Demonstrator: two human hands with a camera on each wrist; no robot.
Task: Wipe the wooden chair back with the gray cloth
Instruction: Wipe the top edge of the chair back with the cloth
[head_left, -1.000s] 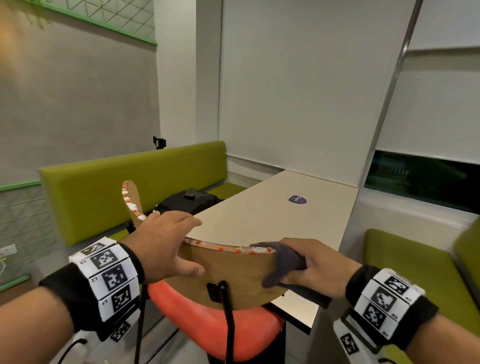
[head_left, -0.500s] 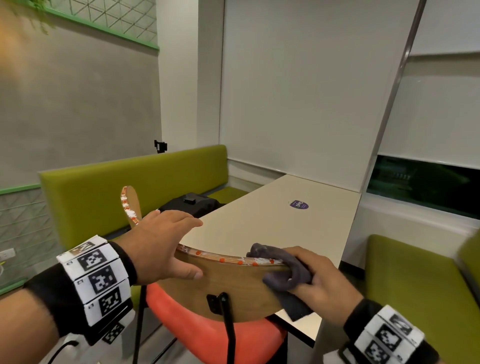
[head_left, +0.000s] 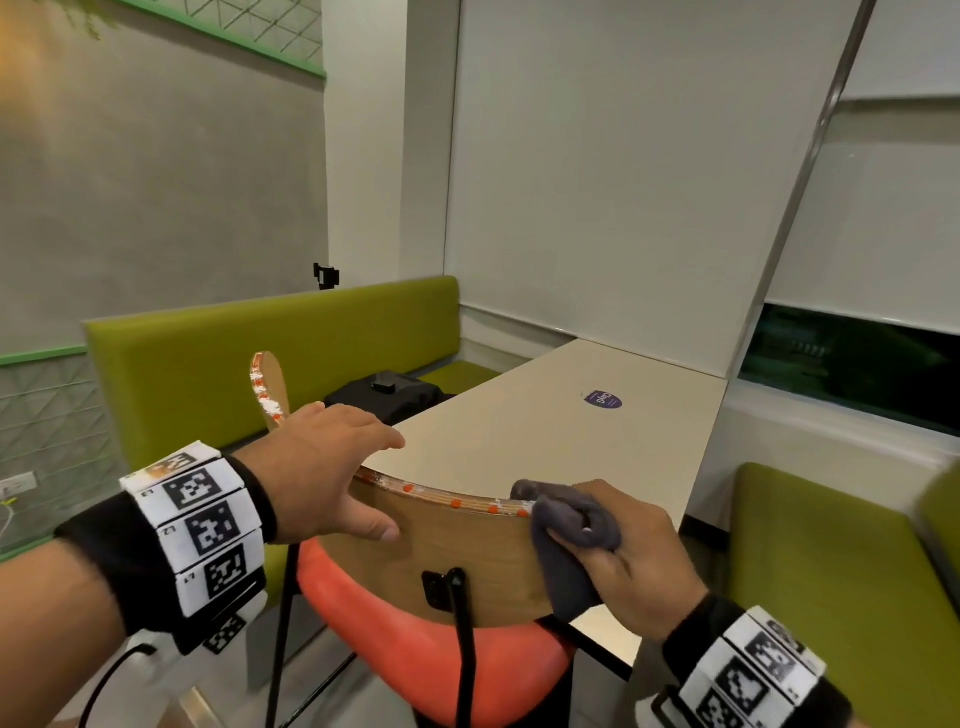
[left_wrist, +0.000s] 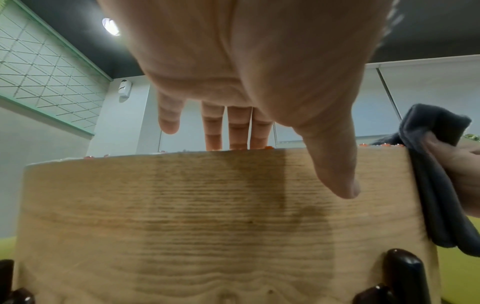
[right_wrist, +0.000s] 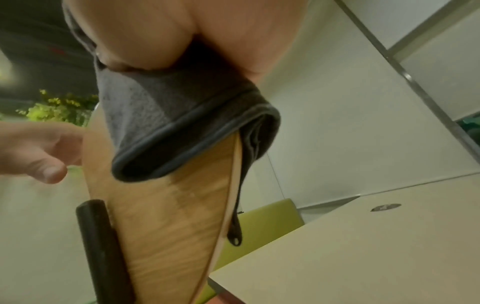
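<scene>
Since 1 second ago, the right hand (head_left: 636, 558) has slid the gray cloth (head_left: 569, 540) a little toward 3 o'clock along the rim of the wooden chair back (head_left: 467, 556), so more of the orange-dotted top edge lies bare between the 2 hands; the left hand (head_left: 322, 473) has kept its place.

Head view: the left hand lies over the rim at 9 o'clock of the cloth, fingers straight and extended past the edge, thumb pressed on the near face of the wood. The right hand grips the cloth at the chair back's 3 o'clock end, fingers curled round the bunched fabric, which drapes over the rim and hangs down the near face. An orange seat (head_left: 415, 660) sits below at 6 o'clock, a beige table (head_left: 545, 441) beyond at 12 o'clock, and a green bench (head_left: 234, 364) at 10 o'clock with a black bag (head_left: 389, 397) on it.

Left wrist view: 4 fingers (left_wrist: 236, 127) reach straight over the top edge, the thumb (left_wrist: 332, 164) laid flat on the wood grain (left_wrist: 182, 216); the cloth (left_wrist: 431, 164) hangs at 3 o'clock, held by the other hand.

Right wrist view: the cloth (right_wrist: 161, 123) folds over both faces of the thin panel (right_wrist: 166, 226), clamped under the palm; the fingertips themselves are hidden. The left thumb (right_wrist: 44, 164) shows at 9 o'clock, against the wood.
</scene>
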